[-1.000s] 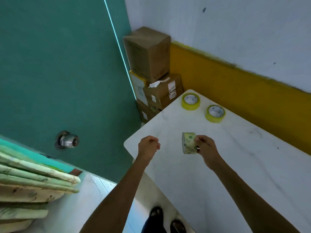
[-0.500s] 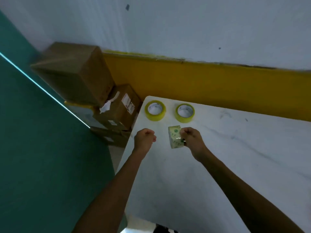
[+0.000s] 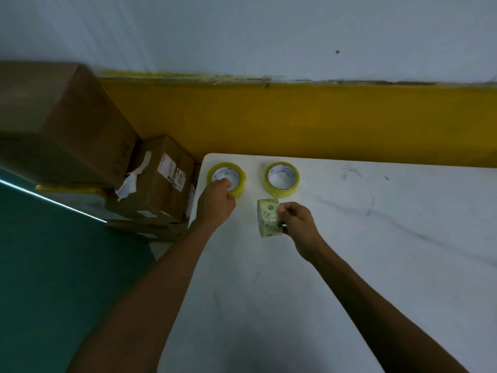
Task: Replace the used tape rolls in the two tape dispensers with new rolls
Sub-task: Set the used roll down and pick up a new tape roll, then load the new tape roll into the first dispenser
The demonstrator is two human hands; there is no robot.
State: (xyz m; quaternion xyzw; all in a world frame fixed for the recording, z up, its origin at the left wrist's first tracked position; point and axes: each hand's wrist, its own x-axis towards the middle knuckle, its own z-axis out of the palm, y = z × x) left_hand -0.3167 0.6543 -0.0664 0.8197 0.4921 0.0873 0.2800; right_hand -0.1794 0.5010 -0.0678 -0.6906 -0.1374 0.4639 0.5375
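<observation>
Two yellow tape rolls lie flat at the far left corner of the white table (image 3: 349,265). My left hand (image 3: 216,204) rests on the near rim of the left yellow roll (image 3: 236,175), fingers curled over its edge. The right yellow roll (image 3: 281,179) lies untouched beside it. My right hand (image 3: 295,222) holds a pale used tape roll (image 3: 267,218) with green print, upright on its edge just above the table, in front of the right yellow roll. No tape dispenser is in view.
Stacked cardboard boxes (image 3: 80,135) stand on the floor against the table's left edge. A yellow and white wall (image 3: 322,117) runs behind the table. A teal surface (image 3: 53,265) fills the lower left.
My left hand has reached forward from a closed fist onto the left yellow roll. The right hand still holds the pale roll. The view has turned towards the wall.
</observation>
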